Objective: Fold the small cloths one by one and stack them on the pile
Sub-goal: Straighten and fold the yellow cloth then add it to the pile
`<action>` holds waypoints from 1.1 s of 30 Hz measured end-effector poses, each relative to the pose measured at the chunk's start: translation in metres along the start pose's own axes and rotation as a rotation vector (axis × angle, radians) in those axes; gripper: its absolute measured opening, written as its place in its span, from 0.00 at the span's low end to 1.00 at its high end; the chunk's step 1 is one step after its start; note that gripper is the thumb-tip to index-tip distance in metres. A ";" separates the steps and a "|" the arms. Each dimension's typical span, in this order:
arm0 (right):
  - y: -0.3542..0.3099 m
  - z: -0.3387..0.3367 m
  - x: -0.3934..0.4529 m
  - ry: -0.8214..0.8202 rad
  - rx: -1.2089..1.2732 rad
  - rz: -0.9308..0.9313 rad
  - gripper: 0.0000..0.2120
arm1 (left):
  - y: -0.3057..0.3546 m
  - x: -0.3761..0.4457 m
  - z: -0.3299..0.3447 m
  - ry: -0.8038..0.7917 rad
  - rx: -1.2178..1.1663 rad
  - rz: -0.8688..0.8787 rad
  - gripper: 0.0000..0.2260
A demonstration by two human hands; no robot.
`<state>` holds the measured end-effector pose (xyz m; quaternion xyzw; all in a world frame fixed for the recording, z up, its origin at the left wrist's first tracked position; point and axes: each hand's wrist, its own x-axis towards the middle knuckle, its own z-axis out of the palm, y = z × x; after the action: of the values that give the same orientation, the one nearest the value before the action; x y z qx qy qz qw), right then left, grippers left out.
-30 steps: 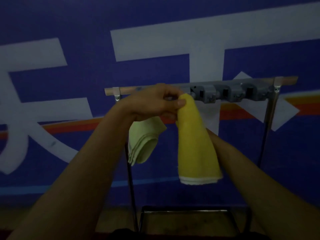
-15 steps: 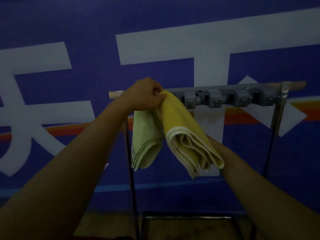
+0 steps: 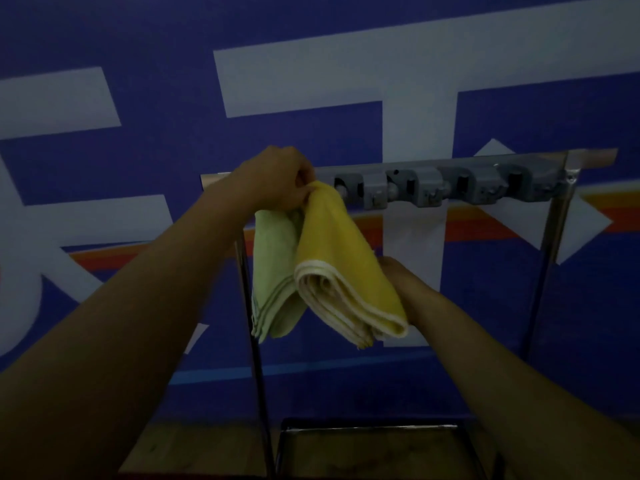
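A folded yellow cloth (image 3: 341, 268) with a white border hangs from the top of a rack, its lower folded edge lifted toward me. My left hand (image 3: 277, 181) pinches its top end against the rack's bar. My right hand (image 3: 398, 275) is under and behind the yellow cloth, holding up its lower part; most of its fingers are hidden by the fabric. Just left of it hangs a folded pale green cloth (image 3: 273, 271), touching the yellow one, its top end hidden under my left hand.
The rack has a wooden bar carrying a grey clip holder (image 3: 450, 188), metal uprights (image 3: 547, 271) and a dark base frame (image 3: 367, 431) on the floor. Behind it is a blue wall with white shapes and an orange stripe.
The yellow cloth hung straight down a second ago; my right hand has since lifted its lower edge up toward me. My left hand slid slightly left along the bar.
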<state>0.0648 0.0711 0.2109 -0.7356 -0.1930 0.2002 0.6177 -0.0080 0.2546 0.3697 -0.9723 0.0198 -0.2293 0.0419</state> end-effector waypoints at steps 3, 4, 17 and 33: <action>0.016 0.002 0.005 -0.002 0.078 -0.116 0.13 | 0.000 -0.007 0.002 0.063 -0.113 0.007 0.05; 0.020 0.004 0.010 0.040 0.017 -0.191 0.15 | 0.000 -0.008 0.002 0.075 -0.129 0.025 0.06; 0.035 0.031 0.041 0.064 0.205 -0.381 0.11 | 0.003 -0.017 0.006 0.006 -0.146 0.122 0.17; 0.040 0.034 0.047 0.111 0.105 -0.392 0.08 | 0.013 -0.024 0.029 0.211 -0.181 0.062 0.12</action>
<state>0.0882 0.1182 0.1635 -0.6605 -0.2873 0.0451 0.6922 -0.0170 0.2447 0.3318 -0.9416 0.0747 -0.3259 -0.0414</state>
